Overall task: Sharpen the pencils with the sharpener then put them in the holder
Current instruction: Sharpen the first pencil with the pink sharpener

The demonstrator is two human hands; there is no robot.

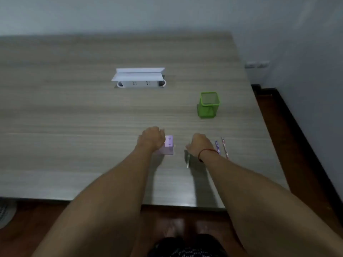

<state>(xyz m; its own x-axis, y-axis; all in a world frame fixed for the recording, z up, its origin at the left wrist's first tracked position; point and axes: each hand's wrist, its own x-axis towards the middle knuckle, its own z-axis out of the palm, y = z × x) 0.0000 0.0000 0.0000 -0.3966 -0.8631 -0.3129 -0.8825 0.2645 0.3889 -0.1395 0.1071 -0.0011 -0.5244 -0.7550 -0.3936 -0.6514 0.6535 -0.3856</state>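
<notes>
A pale purple sharpener (168,145) stands on the wooden table (74,127). My left hand (151,139) grips its left side with curled fingers. My right hand (199,144) is curled round a thin pencil (188,161) whose end sticks out below the fist toward me. Two patterned pencils (221,147) lie on the table just right of my right wrist. The green mesh holder (208,104) stands upright farther back and to the right, with nothing visible inside it.
A white power socket box (139,78) with a raised lid is set in the table's middle, farther back. The table's right edge (263,115) runs close to the holder, with dark floor beyond. A grey wall lies behind.
</notes>
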